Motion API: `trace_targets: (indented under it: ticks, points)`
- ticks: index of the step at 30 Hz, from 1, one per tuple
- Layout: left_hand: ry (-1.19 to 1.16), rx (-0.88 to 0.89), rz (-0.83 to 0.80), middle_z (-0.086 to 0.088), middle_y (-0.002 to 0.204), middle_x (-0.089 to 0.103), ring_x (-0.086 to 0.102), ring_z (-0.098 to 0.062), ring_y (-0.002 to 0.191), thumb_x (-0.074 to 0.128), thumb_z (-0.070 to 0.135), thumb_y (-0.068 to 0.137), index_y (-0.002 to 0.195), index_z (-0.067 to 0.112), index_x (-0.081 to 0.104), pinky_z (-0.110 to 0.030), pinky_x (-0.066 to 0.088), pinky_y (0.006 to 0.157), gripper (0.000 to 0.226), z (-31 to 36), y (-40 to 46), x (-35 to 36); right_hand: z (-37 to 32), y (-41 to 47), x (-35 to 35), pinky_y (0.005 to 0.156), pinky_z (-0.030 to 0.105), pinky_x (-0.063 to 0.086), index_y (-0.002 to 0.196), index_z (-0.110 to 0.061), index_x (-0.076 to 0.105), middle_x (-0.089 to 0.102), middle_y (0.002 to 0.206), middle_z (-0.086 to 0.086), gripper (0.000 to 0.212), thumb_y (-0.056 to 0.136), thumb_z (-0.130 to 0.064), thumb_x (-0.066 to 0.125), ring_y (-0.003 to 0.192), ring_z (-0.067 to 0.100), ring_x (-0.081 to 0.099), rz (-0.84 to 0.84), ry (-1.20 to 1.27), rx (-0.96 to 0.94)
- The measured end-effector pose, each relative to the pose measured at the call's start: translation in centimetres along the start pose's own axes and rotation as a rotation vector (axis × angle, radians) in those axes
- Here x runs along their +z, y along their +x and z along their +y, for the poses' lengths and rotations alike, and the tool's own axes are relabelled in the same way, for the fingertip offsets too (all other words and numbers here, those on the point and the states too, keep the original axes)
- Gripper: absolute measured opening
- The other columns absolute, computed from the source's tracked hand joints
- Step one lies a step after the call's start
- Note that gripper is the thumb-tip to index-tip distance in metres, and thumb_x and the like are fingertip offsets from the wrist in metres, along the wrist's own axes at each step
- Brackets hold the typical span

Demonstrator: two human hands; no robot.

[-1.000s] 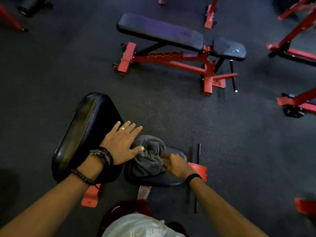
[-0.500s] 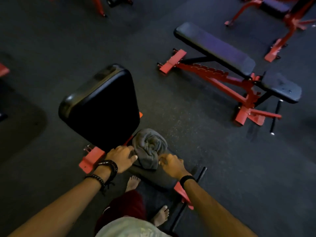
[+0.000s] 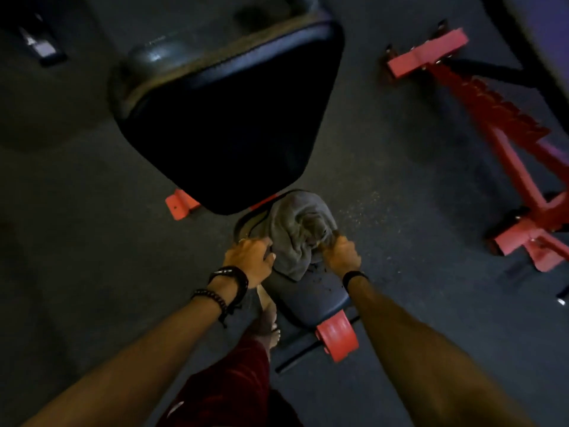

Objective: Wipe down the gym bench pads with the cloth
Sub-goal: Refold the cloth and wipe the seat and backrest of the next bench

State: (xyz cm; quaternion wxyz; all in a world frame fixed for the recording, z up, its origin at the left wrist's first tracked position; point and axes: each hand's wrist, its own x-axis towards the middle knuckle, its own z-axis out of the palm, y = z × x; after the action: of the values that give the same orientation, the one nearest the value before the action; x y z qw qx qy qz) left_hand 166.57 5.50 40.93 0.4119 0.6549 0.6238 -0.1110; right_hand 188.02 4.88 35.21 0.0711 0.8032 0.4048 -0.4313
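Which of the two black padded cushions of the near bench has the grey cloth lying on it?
The small black seat pad nearest the person carries the bunched grey cloth, between both hands. The large raised black back pad beyond it is bare.

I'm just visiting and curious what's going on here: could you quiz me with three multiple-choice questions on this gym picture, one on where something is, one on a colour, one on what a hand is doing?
1. Where does the cloth lie?
A. on the floor
B. on the seat pad
C. on top of the back pad

2. What colour is the bench frame?
A. red
B. yellow
C. white

3. What is the right hand doing?
A. hanging free
B. lying flat on the floor
C. gripping the cloth

Answers:
1 B: the grey bundle sits on the seat pad, just below the back pad.
2 A: the frame's end cap and feet show red.
3 C: its fingers curl into the cloth's edge, while the left hand rests at the seat's other side.
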Motion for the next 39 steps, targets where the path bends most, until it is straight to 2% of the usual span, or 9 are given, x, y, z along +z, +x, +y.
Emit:
trace_targets:
  ticks: [5, 9, 13, 19, 23, 25, 28, 33, 39]
  points:
    - [-0.048, -0.015, 0.006, -0.002, 0.131, 0.059, 0.054, -0.024, 0.122, 0.050, 0.030, 0.099, 0.136, 0.022, 0.050, -0.039, 0.047, 0.096, 0.038, -0.7, 1.8, 2.5, -2.4, 6.2, 2.3, 0.111, 0.057, 0.028, 0.141, -0.009, 0.044, 0.043, 0.145, 0.020, 0.072, 0.088, -0.054, 0.064, 0.137, 0.040, 0.034, 0.015, -0.043, -0.080]
    - [-0.055, -0.065, 0.012, -0.002, 0.133, 0.058, 0.054, -0.025, 0.122, 0.052, 0.026, 0.098, 0.137, 0.023, 0.049, -0.041, 0.048, 0.097, 0.039, -1.5, 2.4, 3.7, -3.3, 6.4, 4.7, 0.113, 0.054, 0.030, 0.142, -0.009, 0.044, 0.041, 0.147, 0.020, 0.056, 0.095, -0.037, 0.058, 0.137, 0.039, 0.034, 0.063, -0.316, -0.185]
    - [-0.023, -0.060, 0.011, -0.003, 0.139, 0.053, 0.051, -0.027, 0.126, 0.054, 0.022, 0.096, 0.141, 0.023, 0.045, -0.041, 0.048, 0.098, 0.045, -1.3, 2.1, 3.5, -2.4, 2.2, 3.8, 0.103, 0.053, 0.040, 0.125, -0.001, 0.056, 0.051, 0.131, 0.025, 0.040, 0.092, -0.024, 0.049, 0.123, 0.043, 0.047, 0.094, -0.233, -0.308]
    - [0.141, 0.291, 0.075, -0.003, 0.165, 0.003, 0.014, -0.027, 0.149, 0.071, 0.021, 0.081, 0.155, 0.032, 0.009, -0.045, 0.023, 0.118, 0.098, 1.5, 2.5, 2.4, -2.3, -4.8, -1.3, 0.095, 0.048, 0.043, 0.126, -0.002, 0.056, 0.051, 0.125, 0.019, 0.035, 0.091, -0.006, 0.056, 0.110, 0.031, 0.046, 0.053, -0.294, -0.706]
    - [0.232, 0.446, 0.050, 0.003, 0.155, 0.036, 0.018, -0.019, 0.149, 0.076, 0.034, 0.075, 0.146, 0.026, 0.038, -0.038, -0.002, 0.121, 0.081, 3.5, 2.1, 2.0, -1.9, -8.2, -5.4, 0.081, 0.037, 0.049, 0.113, -0.009, 0.064, 0.065, 0.114, 0.012, 0.032, 0.088, -0.024, 0.049, 0.101, 0.032, 0.057, 0.073, -0.393, -0.984]
    - [0.192, 0.358, 0.056, 0.000, 0.131, 0.060, 0.043, -0.022, 0.135, 0.073, 0.042, 0.079, 0.126, 0.025, 0.056, -0.039, 0.013, 0.120, 0.053, 4.0, 0.9, 2.0, -1.0, -8.7, -7.4, 0.081, 0.036, 0.047, 0.113, -0.012, 0.062, 0.066, 0.110, 0.009, 0.021, 0.094, -0.016, 0.054, 0.101, 0.029, 0.060, 0.064, -0.362, -0.968]
    - [-0.039, 0.158, 0.092, -0.002, 0.105, 0.068, 0.063, -0.028, 0.103, 0.071, 0.034, 0.082, 0.106, 0.025, 0.059, -0.035, 0.049, 0.084, 0.028, 4.1, -1.7, 2.7, 0.8, -8.6, -9.9, 0.074, 0.043, 0.051, 0.113, -0.017, 0.059, 0.066, 0.105, 0.006, 0.018, 0.096, -0.016, 0.054, 0.093, 0.029, 0.063, 0.094, -0.326, -0.971]
    - [-0.207, -0.016, 0.147, -0.002, 0.103, 0.064, 0.062, -0.027, 0.095, 0.067, 0.014, 0.080, 0.104, 0.023, 0.057, -0.034, 0.047, 0.071, 0.027, 4.6, -5.5, 4.9, 3.4, -7.7, -11.7, 0.071, 0.044, 0.051, 0.117, -0.013, 0.060, 0.069, 0.098, 0.012, 0.020, 0.099, -0.018, 0.055, 0.087, 0.033, 0.065, 0.046, -0.391, -0.979]
    - [-0.523, -0.126, 0.169, -0.006, 0.095, 0.064, 0.063, -0.026, 0.093, 0.079, 0.010, 0.076, 0.093, 0.015, 0.062, -0.038, 0.053, 0.076, 0.025, 5.1, -9.4, 7.0, 4.3, -6.8, -13.8, 0.084, 0.034, 0.053, 0.111, -0.011, 0.066, 0.064, 0.098, 0.001, 0.016, 0.095, -0.013, 0.062, 0.097, 0.020, 0.064, -0.303, -0.407, -0.912]
